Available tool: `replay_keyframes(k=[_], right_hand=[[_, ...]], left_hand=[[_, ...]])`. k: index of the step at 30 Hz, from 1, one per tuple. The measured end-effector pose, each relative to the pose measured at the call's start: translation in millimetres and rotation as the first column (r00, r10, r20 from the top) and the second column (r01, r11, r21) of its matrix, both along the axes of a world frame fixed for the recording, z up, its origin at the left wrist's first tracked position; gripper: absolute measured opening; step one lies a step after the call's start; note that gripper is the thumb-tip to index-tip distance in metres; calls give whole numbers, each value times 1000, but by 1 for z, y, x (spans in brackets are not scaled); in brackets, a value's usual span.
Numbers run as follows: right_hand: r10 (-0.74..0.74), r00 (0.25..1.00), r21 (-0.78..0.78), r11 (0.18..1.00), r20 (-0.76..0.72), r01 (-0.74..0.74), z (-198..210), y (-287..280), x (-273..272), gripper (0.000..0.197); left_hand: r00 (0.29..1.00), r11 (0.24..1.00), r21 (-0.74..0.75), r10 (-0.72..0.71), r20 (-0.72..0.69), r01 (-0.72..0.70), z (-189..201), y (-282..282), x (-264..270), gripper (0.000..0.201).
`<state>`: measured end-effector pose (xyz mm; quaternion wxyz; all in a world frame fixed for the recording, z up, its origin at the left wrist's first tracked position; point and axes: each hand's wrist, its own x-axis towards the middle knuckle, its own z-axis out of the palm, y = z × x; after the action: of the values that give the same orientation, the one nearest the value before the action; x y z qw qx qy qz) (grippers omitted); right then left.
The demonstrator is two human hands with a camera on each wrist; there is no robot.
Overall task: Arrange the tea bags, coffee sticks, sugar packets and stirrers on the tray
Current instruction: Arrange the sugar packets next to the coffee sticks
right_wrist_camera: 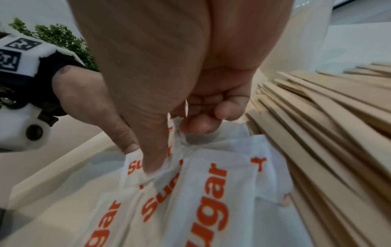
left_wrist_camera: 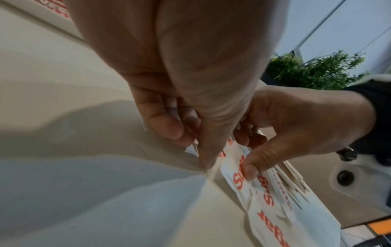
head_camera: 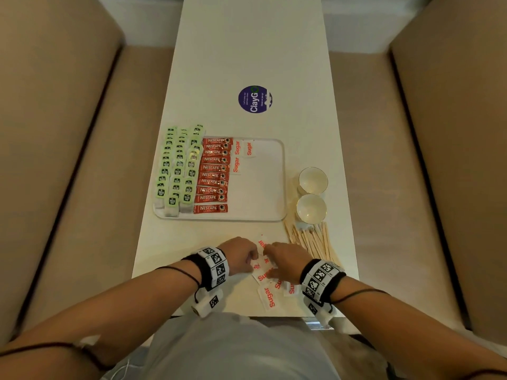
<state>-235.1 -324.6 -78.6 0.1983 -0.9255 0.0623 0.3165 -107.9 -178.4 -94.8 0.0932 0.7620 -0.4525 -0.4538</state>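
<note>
Left hand: the left hand (head_camera: 241, 256) sits at the near edge of the long white bench (head_camera: 247, 64), fingers curled and pinching the thin edge of a white paper sugar packet with red lettering (left_wrist_camera: 194, 148), as the left wrist view shows.
Right hand: the right hand (head_camera: 285, 260) is just beside the left, almost touching it; thumb and fingers pinch a packet out of the loose heap of sugar packets (right_wrist_camera: 203, 192) lying under both hands.
Tray: the white rounded rectangular tray (head_camera: 274, 215) lies ahead of the hands, well apart from them.
Done: green-tagged tea bags (head_camera: 178, 171) stand in rows on the tray's left part, and red coffee sticks (head_camera: 212, 175) form a column beside them. Both groups look finished.
Under way: three sugar packets (head_camera: 241, 154) lie on the tray beside the coffee sticks; the rest remain beneath the hands.
Left: the pale wooden stirrers (head_camera: 312, 242) lie fanned just to the right of the right hand, none on the tray.
Spare room: the tray's right half is bare.
Nearby: two white cups (head_camera: 312, 193) stand ahead of the stirrers, right of the tray.
</note>
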Motion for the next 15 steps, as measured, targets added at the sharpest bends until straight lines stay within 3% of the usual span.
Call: replay_keyframes(k=[5, 9, 11, 15], right_hand=[[-53, 998, 53, 997, 46, 50, 0, -5, 3, 47], [-115, 988, 128, 987, 101, 102, 5, -5, 10, 26], [-157, 981, 181, 974, 114, 135, 9, -4, 14, 21], [-235, 963, 295, 937, 128, 189, 17, -3, 25, 17]], left_hand=[[990, 992, 0, 130, -52, -130, 0, 5, 6, 7], [942, 959, -25, 273, -196, -283, 4, 13, 19, 10], [842, 903, 23, 410, -350, -430, 9, 16, 25, 10], [560, 755, 113, 569, -603, -645, 17, 26, 35, 7]])
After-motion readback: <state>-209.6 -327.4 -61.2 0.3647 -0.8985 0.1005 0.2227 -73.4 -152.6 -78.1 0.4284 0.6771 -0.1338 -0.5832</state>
